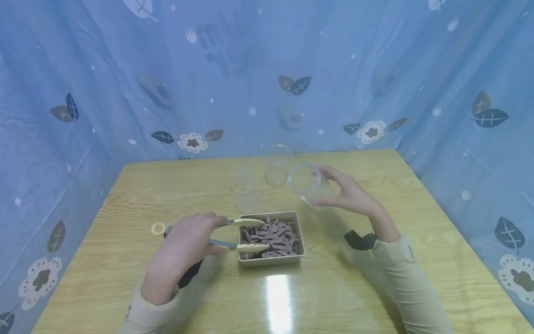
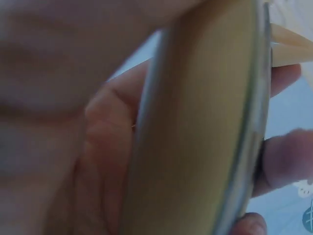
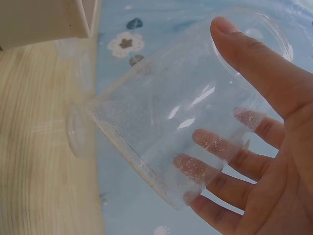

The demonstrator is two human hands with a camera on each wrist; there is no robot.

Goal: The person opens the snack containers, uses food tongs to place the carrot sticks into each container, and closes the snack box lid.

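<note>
My left hand (image 1: pixel 183 248) grips a pair of tongs (image 1: pixel 252 247) with cream scalloped tips and metal arms. The tips stand apart over purplish, powdery strips (image 1: pixel 275 236) in a rectangular beige box (image 1: pixel 271 262). In the left wrist view a tongs handle (image 2: pixel 195 127) passes close to the camera between thumb and fingers. To the right of the box, my right hand (image 1: pixel 352 192) holds a clear jar (image 1: pixel 306 181) tilted, its open mouth turned left toward the box. The right wrist view shows thumb and fingers round the jar (image 3: pixel 156 112), with nothing visible inside.
Behind the box stands another clear jar (image 1: pixel 277 178). Two clear round lids, a nearer one (image 1: pixel 247 202) and a farther one (image 1: pixel 244 178), lie left of it. A blue patterned curtain (image 1: pixel 250 93) surrounds the wooden table (image 1: pixel 133 199) at the back and sides.
</note>
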